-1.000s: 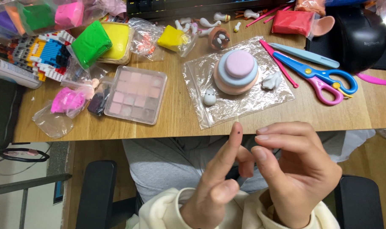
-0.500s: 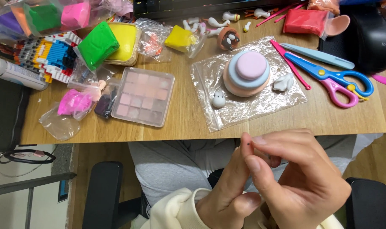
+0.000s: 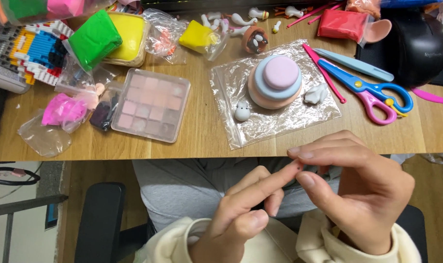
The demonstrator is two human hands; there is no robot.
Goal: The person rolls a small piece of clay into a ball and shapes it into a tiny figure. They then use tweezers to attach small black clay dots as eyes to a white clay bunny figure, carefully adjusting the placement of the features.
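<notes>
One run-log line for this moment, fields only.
left hand: index finger extended | right hand: pinching at that fingertip | tiered clay cake: on plastic sheet

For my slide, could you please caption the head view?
Left hand and right hand pinch a dark speck below a clay cake.

The tiered clay cake (image 3: 277,82) sits on a plastic sheet (image 3: 280,124) at the centre of the table (image 3: 202,141). A small clay figure (image 3: 241,111) lies on the sheet at the cake's near left; another clay piece (image 3: 317,93) lies at its right. The scissors (image 3: 372,92) lie right of the sheet. The palette (image 3: 150,104) lies left of it. Both hands meet near of the table edge: left hand (image 3: 241,214) fingertip touching the right hand (image 3: 362,195).
</notes>
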